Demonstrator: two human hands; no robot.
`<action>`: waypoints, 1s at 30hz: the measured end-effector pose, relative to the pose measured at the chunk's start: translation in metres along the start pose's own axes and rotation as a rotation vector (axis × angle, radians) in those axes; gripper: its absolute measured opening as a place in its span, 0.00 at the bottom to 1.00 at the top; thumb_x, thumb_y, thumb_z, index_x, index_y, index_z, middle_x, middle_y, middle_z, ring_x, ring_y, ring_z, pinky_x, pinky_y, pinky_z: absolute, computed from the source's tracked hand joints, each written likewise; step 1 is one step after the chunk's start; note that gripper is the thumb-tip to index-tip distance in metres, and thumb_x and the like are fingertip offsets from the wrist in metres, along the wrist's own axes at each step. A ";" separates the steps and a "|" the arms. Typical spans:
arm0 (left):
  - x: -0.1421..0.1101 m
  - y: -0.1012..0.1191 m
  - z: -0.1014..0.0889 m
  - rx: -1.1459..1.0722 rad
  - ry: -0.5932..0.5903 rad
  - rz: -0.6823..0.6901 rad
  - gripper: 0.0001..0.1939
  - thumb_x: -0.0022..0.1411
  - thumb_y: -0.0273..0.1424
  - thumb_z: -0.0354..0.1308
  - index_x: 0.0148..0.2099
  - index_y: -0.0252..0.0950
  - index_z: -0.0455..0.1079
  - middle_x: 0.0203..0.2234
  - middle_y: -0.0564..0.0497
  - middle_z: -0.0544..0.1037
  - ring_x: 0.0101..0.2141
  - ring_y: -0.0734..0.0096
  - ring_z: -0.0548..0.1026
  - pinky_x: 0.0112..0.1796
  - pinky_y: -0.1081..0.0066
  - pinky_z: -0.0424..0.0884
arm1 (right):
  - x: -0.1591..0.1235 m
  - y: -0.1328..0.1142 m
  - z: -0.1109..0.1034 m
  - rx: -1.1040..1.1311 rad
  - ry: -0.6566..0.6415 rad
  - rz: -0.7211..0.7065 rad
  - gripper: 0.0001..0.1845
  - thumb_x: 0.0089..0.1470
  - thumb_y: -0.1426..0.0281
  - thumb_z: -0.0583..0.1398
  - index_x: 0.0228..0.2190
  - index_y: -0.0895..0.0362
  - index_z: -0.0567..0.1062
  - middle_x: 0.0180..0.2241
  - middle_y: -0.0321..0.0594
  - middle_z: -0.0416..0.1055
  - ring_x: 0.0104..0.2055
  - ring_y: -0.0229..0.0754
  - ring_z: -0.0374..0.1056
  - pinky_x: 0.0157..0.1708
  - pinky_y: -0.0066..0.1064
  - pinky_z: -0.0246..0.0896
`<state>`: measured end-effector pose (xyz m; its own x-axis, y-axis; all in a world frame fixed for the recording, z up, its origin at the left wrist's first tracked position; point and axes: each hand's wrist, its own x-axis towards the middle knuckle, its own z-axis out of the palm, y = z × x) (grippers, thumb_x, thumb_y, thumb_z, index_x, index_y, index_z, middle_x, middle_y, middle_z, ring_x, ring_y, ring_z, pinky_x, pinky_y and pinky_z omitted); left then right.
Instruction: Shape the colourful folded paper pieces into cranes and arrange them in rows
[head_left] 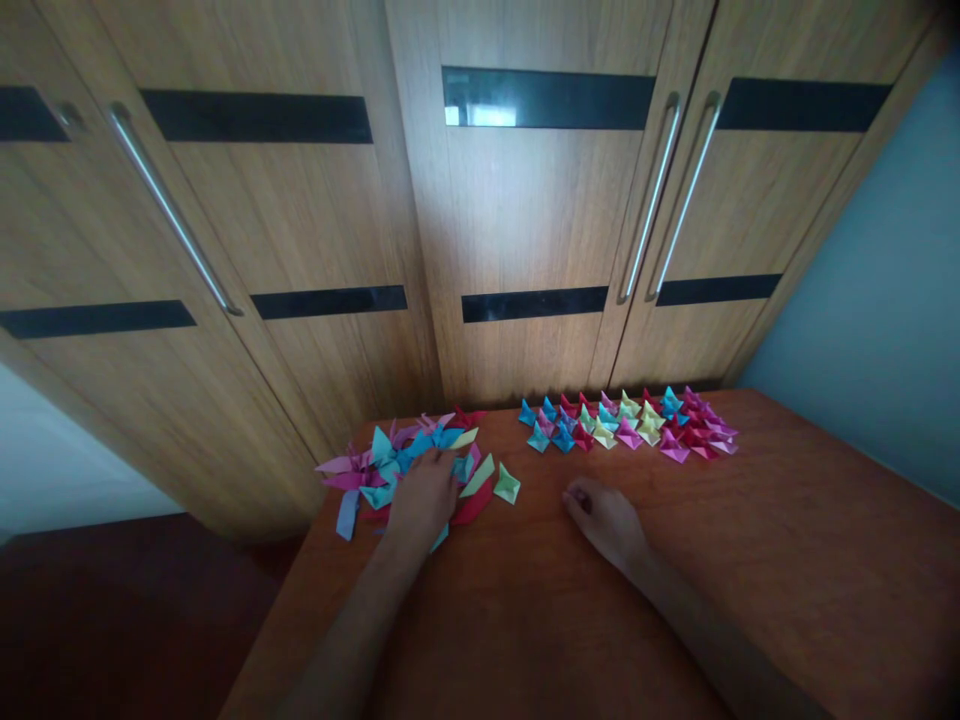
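Observation:
My left hand (426,492) reaches into a heap of folded paper pieces (384,448) at the table's left. Pink, blue, red and pale green ones lie around it, and its fingertips are hidden among them. Just right of the heap lies a single green folded paper boat (507,486), apart from my hands. My right hand (606,522) rests on the tabletop with its fingers curled closed and nothing visible in them. Beyond it, folded paper boats (628,432) in blue, red, pink, yellow and green stand in close rows.
The brown wooden table (525,620) reaches back to a wooden wardrobe (517,220) with long metal handles and dark strips. A pale blue wall (877,300) rises at the right. To the left, past the table edge, is dark floor (142,610).

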<state>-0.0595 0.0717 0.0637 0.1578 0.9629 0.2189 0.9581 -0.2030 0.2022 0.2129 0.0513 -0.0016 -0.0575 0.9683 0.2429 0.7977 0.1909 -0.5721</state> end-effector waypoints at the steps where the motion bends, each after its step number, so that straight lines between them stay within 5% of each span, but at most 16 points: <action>1: 0.001 -0.002 0.001 0.039 -0.022 -0.007 0.17 0.60 0.24 0.51 0.51 0.38 0.67 0.45 0.43 0.72 0.47 0.58 0.70 0.46 0.63 0.65 | -0.001 0.000 0.000 0.001 0.001 -0.002 0.09 0.54 0.66 0.53 0.26 0.53 0.72 0.24 0.34 0.71 0.26 0.37 0.66 0.27 0.26 0.53; 9: 0.003 -0.003 0.014 0.044 -0.041 -0.049 0.15 0.60 0.20 0.46 0.42 0.35 0.71 0.39 0.39 0.76 0.38 0.56 0.76 0.37 0.62 0.69 | -0.003 0.006 0.001 0.042 0.014 -0.026 0.11 0.54 0.64 0.52 0.27 0.54 0.72 0.26 0.36 0.72 0.28 0.39 0.67 0.30 0.28 0.58; 16: -0.001 0.002 0.007 -0.141 0.080 0.036 0.11 0.61 0.26 0.50 0.43 0.39 0.71 0.42 0.48 0.76 0.41 0.67 0.74 0.43 0.71 0.68 | -0.005 0.001 -0.004 0.187 -0.021 -0.040 0.14 0.55 0.61 0.52 0.27 0.54 0.72 0.25 0.36 0.71 0.27 0.39 0.66 0.29 0.29 0.59; 22: -0.025 0.037 0.016 -0.665 0.063 0.205 0.10 0.56 0.24 0.54 0.38 0.40 0.73 0.32 0.52 0.77 0.30 0.70 0.73 0.33 0.73 0.67 | -0.021 -0.016 -0.011 0.473 -0.098 -0.073 0.15 0.55 0.59 0.56 0.39 0.55 0.72 0.31 0.37 0.72 0.31 0.38 0.67 0.30 0.27 0.62; 30: -0.051 0.073 0.035 -0.831 -0.052 0.260 0.12 0.56 0.22 0.53 0.40 0.39 0.73 0.32 0.50 0.76 0.32 0.70 0.72 0.34 0.73 0.68 | -0.043 -0.023 -0.025 0.329 -0.155 -0.159 0.11 0.56 0.63 0.56 0.27 0.55 0.74 0.23 0.34 0.68 0.25 0.35 0.63 0.26 0.25 0.57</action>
<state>0.0110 0.0136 0.0342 0.3778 0.8707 0.3149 0.4086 -0.4620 0.7871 0.2124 0.0009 0.0209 -0.2747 0.9307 0.2416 0.5377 0.3570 -0.7638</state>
